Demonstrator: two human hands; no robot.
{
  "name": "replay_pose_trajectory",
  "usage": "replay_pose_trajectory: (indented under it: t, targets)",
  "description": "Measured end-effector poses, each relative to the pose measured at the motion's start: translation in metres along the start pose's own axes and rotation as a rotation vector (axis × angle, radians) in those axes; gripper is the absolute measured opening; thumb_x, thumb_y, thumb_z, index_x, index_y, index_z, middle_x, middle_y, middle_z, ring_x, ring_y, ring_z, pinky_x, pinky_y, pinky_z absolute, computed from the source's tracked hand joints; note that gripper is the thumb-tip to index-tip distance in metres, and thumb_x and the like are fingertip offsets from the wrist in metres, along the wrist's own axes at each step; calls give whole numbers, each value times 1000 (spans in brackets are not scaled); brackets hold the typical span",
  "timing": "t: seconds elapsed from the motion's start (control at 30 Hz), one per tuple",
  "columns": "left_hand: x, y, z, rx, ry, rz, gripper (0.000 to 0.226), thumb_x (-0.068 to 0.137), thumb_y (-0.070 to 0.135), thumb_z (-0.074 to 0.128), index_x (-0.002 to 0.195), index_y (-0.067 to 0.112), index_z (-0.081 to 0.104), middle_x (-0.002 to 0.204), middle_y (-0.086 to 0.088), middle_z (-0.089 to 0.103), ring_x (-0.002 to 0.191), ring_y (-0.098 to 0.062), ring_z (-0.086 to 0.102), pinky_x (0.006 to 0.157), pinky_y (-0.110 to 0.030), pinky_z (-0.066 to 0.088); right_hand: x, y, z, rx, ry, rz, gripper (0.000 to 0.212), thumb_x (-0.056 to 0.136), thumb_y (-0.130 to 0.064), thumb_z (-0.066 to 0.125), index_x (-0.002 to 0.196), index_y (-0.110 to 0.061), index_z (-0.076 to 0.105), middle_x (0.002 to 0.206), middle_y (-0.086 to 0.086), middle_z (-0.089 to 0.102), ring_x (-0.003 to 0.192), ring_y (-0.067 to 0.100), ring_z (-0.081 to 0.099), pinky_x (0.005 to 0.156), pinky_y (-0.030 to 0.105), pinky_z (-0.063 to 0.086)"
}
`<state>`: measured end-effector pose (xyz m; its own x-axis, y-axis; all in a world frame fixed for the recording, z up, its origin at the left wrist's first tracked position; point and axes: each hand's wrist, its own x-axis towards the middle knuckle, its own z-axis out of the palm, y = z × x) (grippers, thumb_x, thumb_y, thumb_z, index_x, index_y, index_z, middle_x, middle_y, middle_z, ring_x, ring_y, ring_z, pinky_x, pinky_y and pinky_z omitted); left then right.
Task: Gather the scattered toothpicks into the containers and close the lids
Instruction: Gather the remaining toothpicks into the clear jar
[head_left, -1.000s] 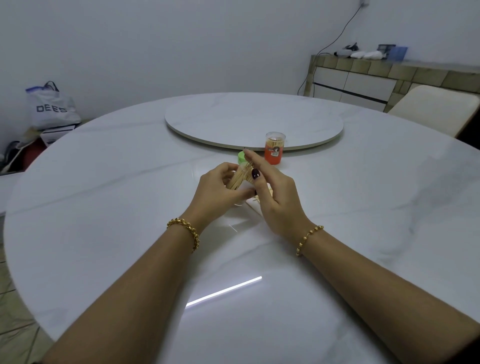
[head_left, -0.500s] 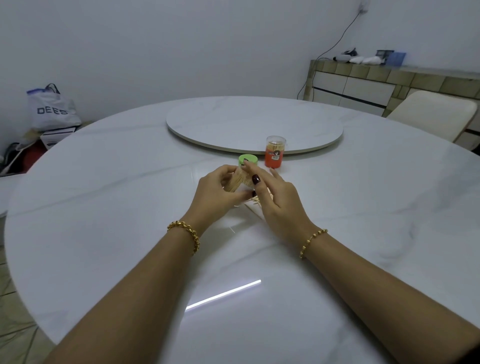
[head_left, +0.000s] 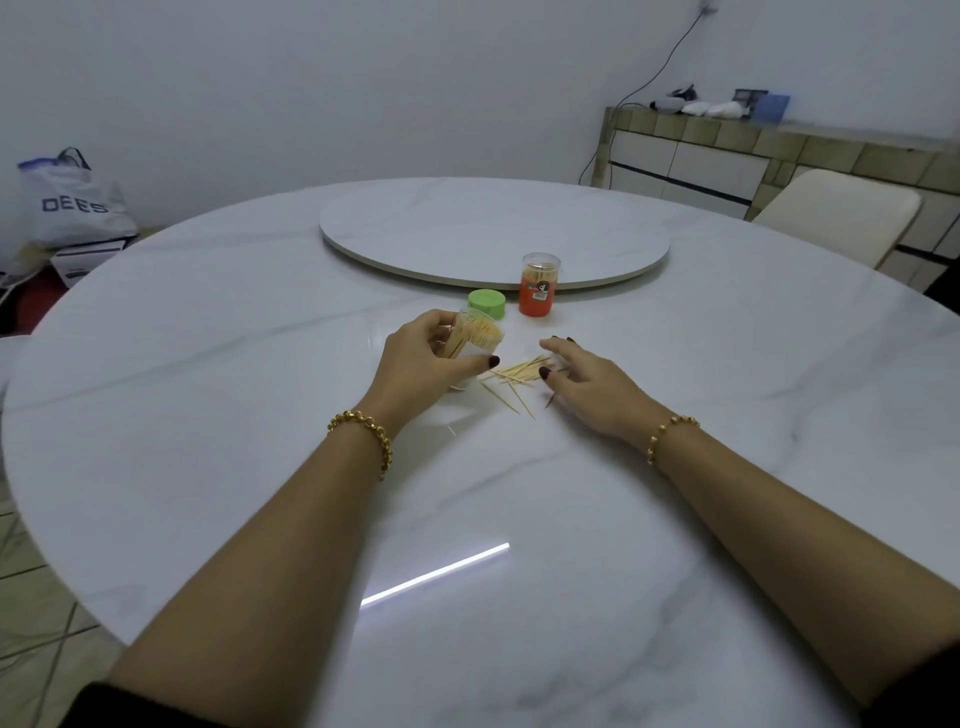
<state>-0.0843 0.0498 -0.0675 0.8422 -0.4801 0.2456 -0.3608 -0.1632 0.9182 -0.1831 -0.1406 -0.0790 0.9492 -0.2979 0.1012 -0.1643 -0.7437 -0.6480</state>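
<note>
My left hand (head_left: 423, 358) grips a clear open container (head_left: 475, 340) packed with toothpicks, tilted a little to the right and resting on the white table (head_left: 260, 415). Its green lid (head_left: 487, 303) lies flat just behind it. Several loose toothpicks (head_left: 514, 376) are scattered on the table between my hands. My right hand (head_left: 589, 382) hovers over their right end with fingers spread and holds nothing. A second container (head_left: 539, 285), orange-labelled with a clear lid on top and toothpicks inside, stands upright behind the lid.
A round turntable (head_left: 493, 228) lies in the table's middle, just behind the containers. A cream chair (head_left: 836, 213) stands at the far right before a tiled sideboard (head_left: 779, 156). A white bag (head_left: 67, 202) sits on the floor at left.
My right hand has let go of the toothpick bundle at the container and dropped to the right, above the loose toothpicks. My left hand still holds the container.
</note>
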Motion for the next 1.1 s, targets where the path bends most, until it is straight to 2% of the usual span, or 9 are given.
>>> replay_pose_trajectory:
  t: [0.07, 0.13, 0.23, 0.4, 0.6, 0.67, 0.77, 0.93, 1.1]
  targets:
    - [1, 0, -1, -6, 9, -3, 53, 68, 27, 85, 114, 17, 62, 109, -1, 64, 97, -11, 62, 60, -10, 51, 6, 0, 1, -105, -62, -53, 44, 102, -25, 38, 146, -23, 34, 155, -4, 28, 142, 13, 24, 109, 20, 18]
    - [2, 0, -2, -20, 14, -8, 53, 67, 27, 86, 114, 17, 62, 108, -1, 64, 97, -12, 63, 62, -14, 54, 11, 0, 2, -197, -103, -108, 44, 103, -23, 32, 148, -23, 32, 158, -5, 20, 145, 10, 14, 114, 22, 10]
    - [2, 0, -2, -17, 13, -10, 54, 67, 28, 86, 114, 17, 62, 108, -1, 64, 98, -13, 63, 64, -21, 57, 13, -3, 1, -338, -133, -186, 43, 103, -18, 29, 146, -21, 36, 155, -4, 27, 144, 11, 20, 117, 29, 13]
    - [2, 0, -1, -22, 6, -6, 54, 67, 28, 86, 114, 17, 62, 110, -2, 64, 98, -13, 63, 59, -14, 53, 8, 0, -10, -449, -128, -265, 38, 101, -15, 35, 136, -12, 50, 140, 3, 46, 128, 20, 40, 107, 27, 29]
    - [2, 1, 0, -29, -8, -6, 54, 68, 26, 86, 115, 15, 61, 112, -5, 63, 99, -15, 63, 57, -11, 51, -3, 9, -23, -455, -117, -256, 39, 94, -26, 56, 131, -13, 56, 131, 4, 52, 120, 20, 46, 96, 19, 30]
    - [1, 2, 0, -26, -13, -8, 56, 68, 26, 86, 116, 15, 61, 112, -4, 63, 99, -15, 63, 59, -14, 53, -5, 10, -22, -430, -58, -258, 36, 92, -24, 60, 126, -12, 60, 125, 5, 55, 114, 21, 51, 94, 21, 36]
    - [1, 2, 0, -23, -12, -5, 56, 68, 27, 85, 117, 14, 60, 112, -4, 64, 99, -15, 64, 59, -13, 53, -2, 9, -14, -443, 47, -280, 26, 94, -17, 57, 118, -11, 66, 117, 7, 60, 106, 23, 55, 91, 30, 44]
    - [1, 3, -1, -11, -2, -3, 57, 69, 27, 84, 120, 14, 59, 113, -3, 63, 98, -12, 61, 55, -6, 48, 12, 1, 4, -413, 204, -264, 20, 92, -11, 57, 106, -9, 72, 105, 9, 64, 100, 25, 55, 84, 33, 45]
    - [1, 3, -3, -18, 11, 0, 56, 69, 26, 85, 118, 15, 60, 110, -4, 64, 98, -15, 63, 58, -10, 51, 19, -14, 20, -353, 231, -268, 21, 91, -8, 55, 103, -8, 73, 100, 11, 66, 96, 27, 57, 83, 35, 45]
